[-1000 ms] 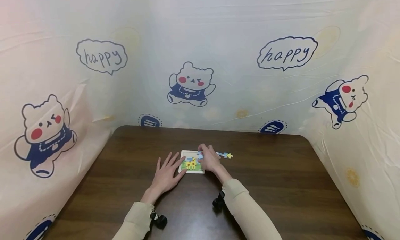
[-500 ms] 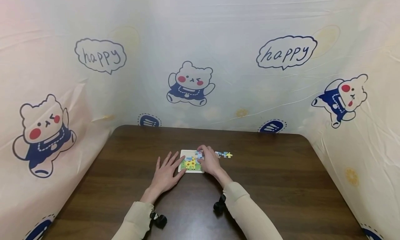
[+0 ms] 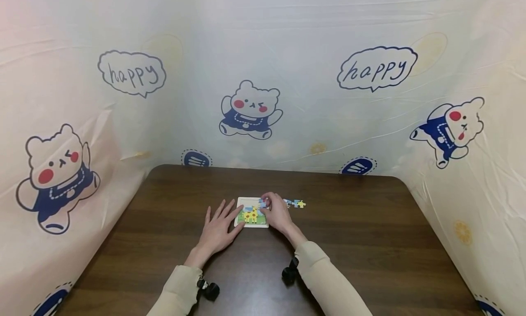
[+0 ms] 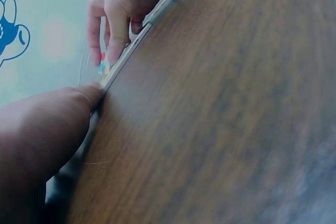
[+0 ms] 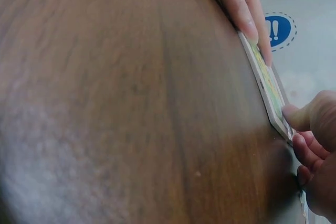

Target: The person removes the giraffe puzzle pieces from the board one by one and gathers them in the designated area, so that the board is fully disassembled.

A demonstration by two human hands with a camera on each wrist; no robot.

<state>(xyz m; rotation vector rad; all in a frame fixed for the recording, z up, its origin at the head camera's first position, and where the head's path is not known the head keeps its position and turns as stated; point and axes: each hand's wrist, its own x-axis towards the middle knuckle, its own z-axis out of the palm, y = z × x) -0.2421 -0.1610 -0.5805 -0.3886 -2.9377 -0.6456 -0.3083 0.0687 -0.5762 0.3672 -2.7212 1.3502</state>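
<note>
A small white-framed jigsaw puzzle [image 3: 251, 200] lies flat on the table, with yellow giraffes on green in its lower part and a bare pale area at its top left. My left hand [image 3: 219, 229] spreads its fingers over the frame's left edge, thumb at the lower side. At the upper right of the frame my right hand [image 3: 277, 214] pinches a light-blue puzzle piece [image 3: 262, 202] between thumb and index finger. In the right wrist view, both hands are at the tray [image 5: 265, 85], seen edge-on. The fingers partly cover the held piece.
Loose puzzle pieces [image 3: 299, 204] lie right of the right hand, some partly hidden by it. The brown wooden table [image 3: 361, 243] meets a printed curtain [image 3: 312, 92] at the back and sides. Each wrist wears a black camera [image 3: 211, 291].
The right hand has shifted slightly with the piece at the frame's upper right, and its wrist has moved a little right. The left hand stays on the frame.
</note>
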